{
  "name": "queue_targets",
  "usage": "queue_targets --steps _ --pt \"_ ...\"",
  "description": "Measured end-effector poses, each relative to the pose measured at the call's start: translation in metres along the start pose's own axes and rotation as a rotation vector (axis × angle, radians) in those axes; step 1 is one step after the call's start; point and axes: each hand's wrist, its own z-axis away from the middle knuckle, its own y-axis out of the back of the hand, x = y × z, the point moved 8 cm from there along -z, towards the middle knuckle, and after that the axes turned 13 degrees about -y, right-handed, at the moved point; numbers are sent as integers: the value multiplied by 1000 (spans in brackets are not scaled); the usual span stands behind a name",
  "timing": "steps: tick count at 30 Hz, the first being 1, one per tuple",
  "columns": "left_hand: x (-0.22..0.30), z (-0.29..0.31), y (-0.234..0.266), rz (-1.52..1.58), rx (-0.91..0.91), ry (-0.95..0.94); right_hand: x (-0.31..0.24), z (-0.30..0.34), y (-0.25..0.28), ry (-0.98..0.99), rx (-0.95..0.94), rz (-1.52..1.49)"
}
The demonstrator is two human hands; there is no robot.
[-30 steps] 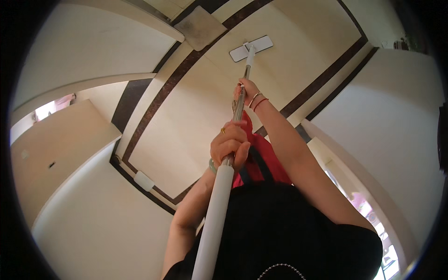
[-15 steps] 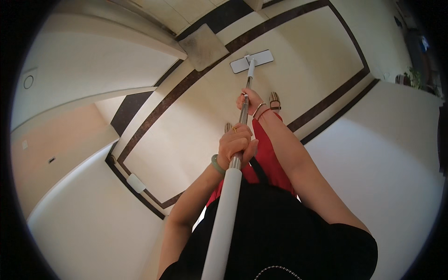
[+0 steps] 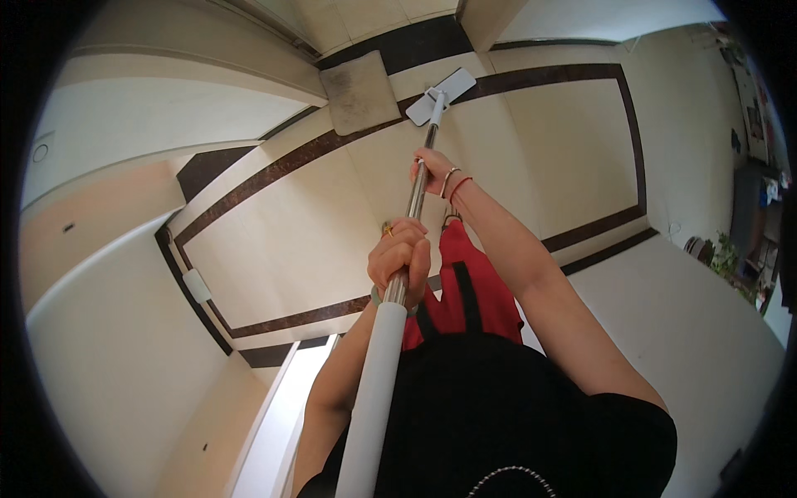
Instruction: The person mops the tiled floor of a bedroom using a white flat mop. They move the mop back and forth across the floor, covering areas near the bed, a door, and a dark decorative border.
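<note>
A flat mop (image 3: 375, 378) with a white grip and a metal pole runs from beside my body out to the floor ahead. My left hand (image 3: 399, 259) is wrapped round the pole just above the white grip. Farther along the pole my right hand (image 3: 432, 170) is closed on it, with the arm stretched forward. The white rectangular mop head (image 3: 456, 85) lies tilted across the dark floor border, close to the right edge of a stained grey mat (image 3: 359, 95).
Cream floor tiles (image 3: 290, 257) are framed by a dark brown border strip (image 3: 274, 170). White walls stand on both sides. A doorway with a dark threshold (image 3: 415, 41) lies beyond the mat. Potted plants (image 3: 730, 253) and other items stand at the far right.
The mop head has moved forward onto the dark border and turned more steeply. Both hands have shifted slightly left with the pole, and the whole view has swung round.
</note>
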Motion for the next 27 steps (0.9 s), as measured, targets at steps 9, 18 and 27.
queue_targets --steps 9,18,27 --pt "-65 -77 -8 -37 1 -67 -100 -28 -46 -32 -71 -14" --pt "-188 -229 -7 -42 -238 -131 -265 -83 -144 -63 -193 -99" --pt "-270 -378 -7 0 -287 -47 -402 -114 -205 74 -118 -161"
